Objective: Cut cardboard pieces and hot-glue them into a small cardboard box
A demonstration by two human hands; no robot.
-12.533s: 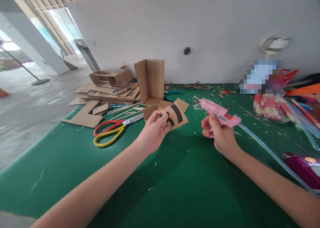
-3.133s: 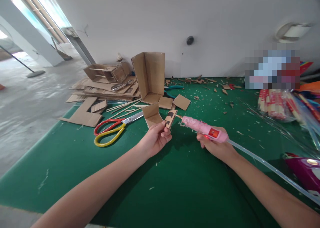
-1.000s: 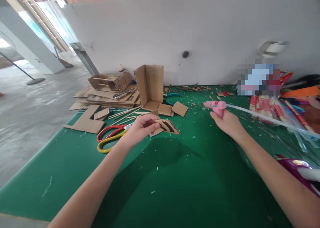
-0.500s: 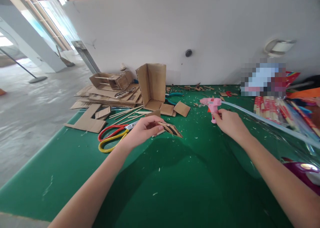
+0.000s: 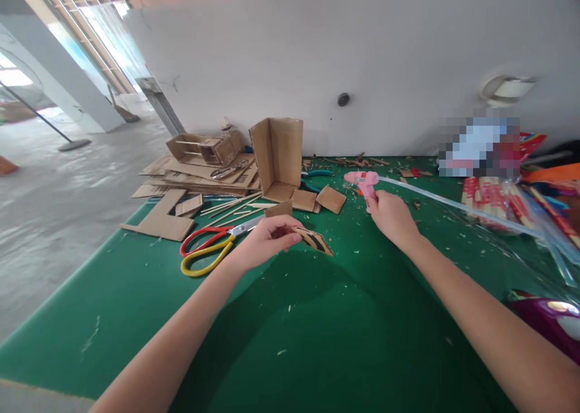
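Note:
A small cardboard piece (image 5: 316, 241) with dark markings is pinched between the thumb and fingers of my left hand (image 5: 267, 240), above the green table (image 5: 290, 352). My right hand (image 5: 392, 216) grips the handle of a pink glue gun (image 5: 366, 180), whose nozzle points left and which has a long clear glue stick (image 5: 435, 200) running out of its back. Scissors with one red and one yellow handle (image 5: 206, 260) lie beside my left wrist. Behind the left hand stands an open cardboard corner form (image 5: 286, 153), with small cardboard squares (image 5: 331, 199) next to it.
Flat cardboard sheets with a small cardboard structure (image 5: 217, 150) on them are at the back left, near thin wooden sticks (image 5: 231, 206). Teal-handled pliers (image 5: 317, 173) lie by the wall. Packaged sticks (image 5: 492, 201) and a purple object (image 5: 548, 322) are at the right.
My right hand has moved left with the glue gun, nearer the cardboard piece. My left hand keeps its hold on the piece, almost in the same place.

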